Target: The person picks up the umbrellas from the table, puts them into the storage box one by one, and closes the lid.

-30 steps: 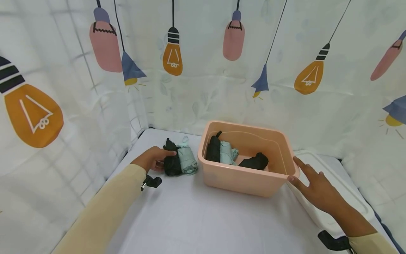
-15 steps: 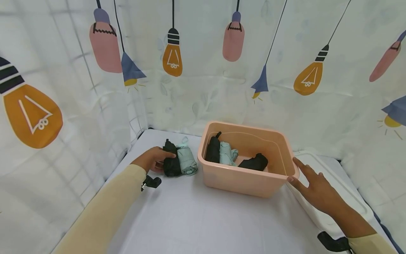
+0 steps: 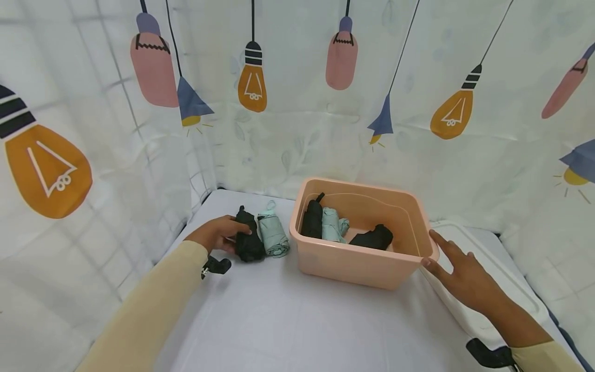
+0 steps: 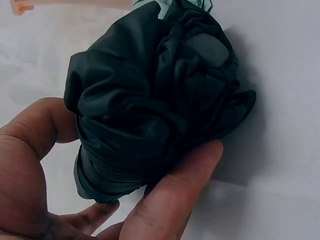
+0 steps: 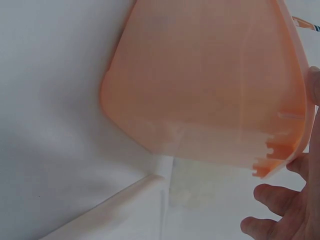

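My left hand (image 3: 219,234) grips a rolled black cloth bundle (image 3: 249,235) at its left side, thumb on one side and fingers on the other. The left wrist view shows the same bundle (image 4: 150,100) close up, its fabric wrinkled and wound. Just right of it lies a pale green rolled bundle (image 3: 273,233) with a small loop at its far end. My right hand (image 3: 469,281) touches the right end of a peach plastic tub (image 3: 353,267) with fingers mostly straight. In the right wrist view the fingertips (image 5: 272,199) lie outside the tub's rim.
Inside the tub are a black roll (image 3: 312,219), a pale green roll (image 3: 332,225) and a crumpled black bundle (image 3: 373,237). A white lid (image 3: 511,294) lies to the right, partly under my right arm. Patterned curtains (image 3: 297,129) stand behind the white-covered table (image 3: 297,325).
My left hand has shifted slightly left with the black bundle, so a narrow gap shows beside the pale green one. The right hand and the tub stay put.
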The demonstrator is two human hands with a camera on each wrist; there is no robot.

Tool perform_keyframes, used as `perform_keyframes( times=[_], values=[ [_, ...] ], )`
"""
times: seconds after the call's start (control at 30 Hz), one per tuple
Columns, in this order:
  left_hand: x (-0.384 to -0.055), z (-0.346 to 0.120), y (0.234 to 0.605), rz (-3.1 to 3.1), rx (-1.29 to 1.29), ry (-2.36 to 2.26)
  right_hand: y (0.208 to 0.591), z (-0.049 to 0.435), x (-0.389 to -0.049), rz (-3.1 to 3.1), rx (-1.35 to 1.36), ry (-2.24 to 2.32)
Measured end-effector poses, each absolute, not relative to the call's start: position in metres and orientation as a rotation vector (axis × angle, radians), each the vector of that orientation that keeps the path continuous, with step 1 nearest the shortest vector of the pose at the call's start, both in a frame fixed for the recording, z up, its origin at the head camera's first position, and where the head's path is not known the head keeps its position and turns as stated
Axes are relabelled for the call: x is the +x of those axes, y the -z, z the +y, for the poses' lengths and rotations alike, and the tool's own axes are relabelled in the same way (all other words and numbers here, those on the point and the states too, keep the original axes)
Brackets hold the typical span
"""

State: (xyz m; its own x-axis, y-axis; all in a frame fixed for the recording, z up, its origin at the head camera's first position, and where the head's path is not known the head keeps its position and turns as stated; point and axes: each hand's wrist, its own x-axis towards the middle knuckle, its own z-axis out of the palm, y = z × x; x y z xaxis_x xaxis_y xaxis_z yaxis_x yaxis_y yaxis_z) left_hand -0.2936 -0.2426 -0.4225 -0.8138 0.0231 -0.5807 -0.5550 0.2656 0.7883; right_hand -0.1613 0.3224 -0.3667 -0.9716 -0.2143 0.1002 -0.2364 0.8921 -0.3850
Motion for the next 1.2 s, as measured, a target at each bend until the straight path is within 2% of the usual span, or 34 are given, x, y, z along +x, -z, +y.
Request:
perform_keyframes(
  times=[0.47, 0.8, 1.2],
  values=[
    [-0.286, -0.256, 0.428, 1.879, -0.457, -1.788, 0.370, 0.324, -0.162, -2.984, 0.371, -0.623],
    [-0.283, -0.261, 0.401, 1.820, -0.371, -1.880, 0.369, 0.321, -0.160, -3.012, 0.323, -0.620],
    [-0.274, -0.246, 0.364, 1.824, -0.202, -1.893, 0.366, 0.321, -0.159, -2.996, 0.355, -0.623]
  ],
)
